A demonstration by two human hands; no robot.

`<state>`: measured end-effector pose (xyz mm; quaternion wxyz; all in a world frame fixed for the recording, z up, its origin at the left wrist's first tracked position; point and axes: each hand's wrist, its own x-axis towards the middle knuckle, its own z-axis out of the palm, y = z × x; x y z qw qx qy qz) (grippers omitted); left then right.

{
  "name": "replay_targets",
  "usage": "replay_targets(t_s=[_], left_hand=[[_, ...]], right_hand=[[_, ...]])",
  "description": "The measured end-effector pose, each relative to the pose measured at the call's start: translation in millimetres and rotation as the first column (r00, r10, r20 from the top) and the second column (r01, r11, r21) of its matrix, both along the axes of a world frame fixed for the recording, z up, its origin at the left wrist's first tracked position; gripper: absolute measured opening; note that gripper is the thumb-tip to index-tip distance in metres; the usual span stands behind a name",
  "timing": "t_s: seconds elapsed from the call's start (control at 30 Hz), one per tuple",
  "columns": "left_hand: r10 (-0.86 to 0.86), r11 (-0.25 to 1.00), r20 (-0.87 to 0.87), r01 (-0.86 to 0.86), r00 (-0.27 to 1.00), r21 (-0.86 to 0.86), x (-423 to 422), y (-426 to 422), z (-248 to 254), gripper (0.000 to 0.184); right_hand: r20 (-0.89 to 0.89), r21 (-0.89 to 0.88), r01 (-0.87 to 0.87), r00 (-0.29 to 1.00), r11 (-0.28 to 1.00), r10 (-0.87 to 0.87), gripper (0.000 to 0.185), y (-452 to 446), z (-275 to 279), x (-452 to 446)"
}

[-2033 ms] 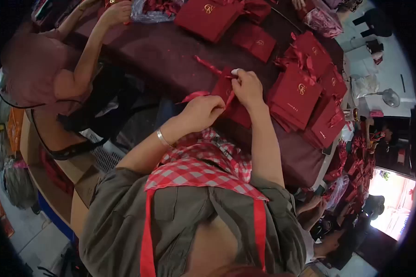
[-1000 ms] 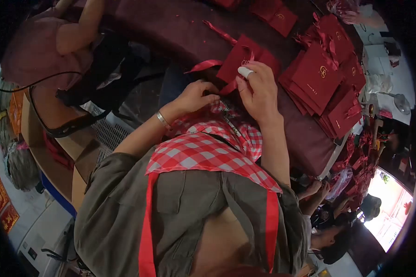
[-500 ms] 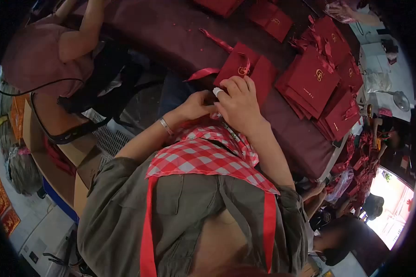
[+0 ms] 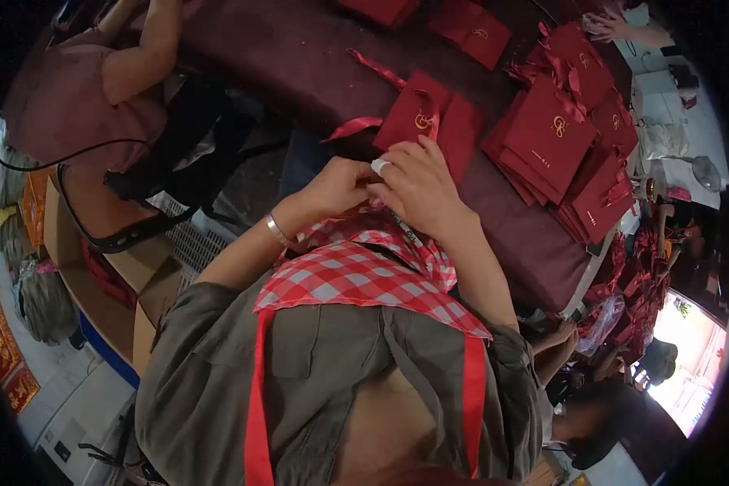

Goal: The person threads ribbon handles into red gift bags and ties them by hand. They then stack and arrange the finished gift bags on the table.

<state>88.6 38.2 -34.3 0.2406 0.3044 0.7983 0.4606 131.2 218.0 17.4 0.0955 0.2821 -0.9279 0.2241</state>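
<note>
My left hand and my right hand meet over the lap part of a red-and-white checked apron, at the table's near edge. The left fingers are pinched together, and whatever sits between them is hidden. My right hand, with a white wrap on one finger, has its thumb side against the left fingertips. Its fingers are bent, and I cannot make out what they grip. Just beyond them lies a dark red paper bag with a gold logo and a red ribbon trailing off its left side.
Stacked red bags with ribbon handles lie to the right on the dark-covered table. More bags are at the far side. A co-worker sits at left beside a cardboard box. Other people are at right.
My right fingers have straightened a little and stay close to the left hand. My left hand and wrist have shifted slightly; the bags lie as before.
</note>
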Motion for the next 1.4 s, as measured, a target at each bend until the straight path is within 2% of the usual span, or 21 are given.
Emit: replay_targets(t_s=[0.03,0.1,0.2,0.33,0.4,0.53,0.63,0.7,0.73,0.8,0.87,0.93,0.97,1.0,1.03,1.07,1.13,1.27,1.33,1.4], left_hand=[[-0.003,1.0,-0.003,0.003,1.0,-0.001,-2,-1,8,0.014],[-0.037,0.999,-0.263,0.028,0.964,-0.036,-7,-2,23,0.018],[-0.004,0.999,-0.257,0.016,0.966,0.047,-8,-2,32,0.019],[0.005,1.0,-0.267,0.002,0.964,0.027,-10,4,37,0.016],[0.016,0.998,-0.371,0.009,0.928,0.065,-11,7,34,0.015],[-0.001,0.998,-0.424,0.029,0.905,0.06,-13,11,37,0.014],[-0.026,0.999,-0.357,0.039,0.934,0.028,-16,12,44,0.019],[0.095,0.991,-0.234,-0.071,0.968,0.109,-20,12,52,0.025],[0.09,0.992,-0.238,-0.066,0.967,0.109,-23,12,49,0.025],[0.246,0.969,-0.293,-0.224,0.924,0.105,-36,12,34,0.028],[0.232,0.973,-0.263,-0.223,0.937,0.064,-47,13,17,0.028],[0.206,0.977,-0.035,-0.204,0.978,0.066,-54,17,15,0.028],[0.198,0.979,-0.037,-0.196,0.979,0.064,-58,18,15,0.028],[0.185,0.98,0.079,-0.19,0.979,0.062,-61,19,17,0.028],[0.172,0.981,0.197,-0.187,0.965,0.059,-63,20,19,0.028],[0.168,0.982,0.2,-0.183,0.965,0.055,-62,23,21,0.028],[0.234,0.959,0.378,-0.277,0.896,0.064,-61,28,26,0.026],[0.199,0.976,0.507,-0.215,0.839,-0.027,-68,24,37,0.023],[0.065,0.993,0.528,-0.108,0.847,0.051,-68,23,33,0.021],[0.017,0.992,0.541,-0.08,0.841,0.095,-68,23,24,0.02]], right_hand=[[-0.003,-0.001,0.003,1.0,1.0,-0.003,0.024,1,-2,1],[0.108,0.01,-0.011,0.994,1.0,0.01,0.021,3,-5,0],[0.086,0.023,0.003,0.996,1.0,-0.005,0.019,8,-2,-3],[0.052,0.021,0.034,0.998,0.999,-0.035,0.019,13,-1,-2],[0.091,-0.017,0.047,0.995,0.999,-0.045,0.017,15,4,-1],[0.077,-0.097,0.08,0.994,0.992,-0.073,0.015,17,3,-1],[0.077,-0.149,0.087,0.994,0.985,-0.076,0.011,18,1,0],[0.082,-0.152,0.162,0.985,0.975,-0.151,0.011,17,0,3],[0.079,-0.153,0.166,0.985,0.974,-0.156,0.011,18,-1,3],[0.114,-0.219,0.258,0.965,0.941,-0.238,0.011,21,-7,3],[0.069,-0.265,0.256,0.967,0.93,-0.247,0.011,23,-25,-1],[0.025,-0.309,0.252,0.966,0.917,-0.257,0.01,26,-38,-5],[-0.002,-0.318,0.259,0.962,0.912,-0.274,0.011,26,-43,-6],[-0.027,-0.327,0.264,0.957,0.907,-0.288,0.012,25,-44,-7],[-0.024,-0.329,0.269,0.956,0.905,-0.293,0.012,24,-44,-7],[-0.003,-0.368,0.274,0.955,0.889,-0.295,0.011,23,-43,-8],[0.019,-0.409,0.28,0.954,0.868,-0.299,0.011,23,-43,-7],[0.043,-0.396,0.288,0.954,0.872,-0.296,0.01,25,-45,-8],[0.034,-0.406,0.278,0.957,0.871,-0.29,0.01,25,-45,-8],[0.043,-0.414,0.285,0.955,0.865,-0.294,0.01,25,-46,-8]])
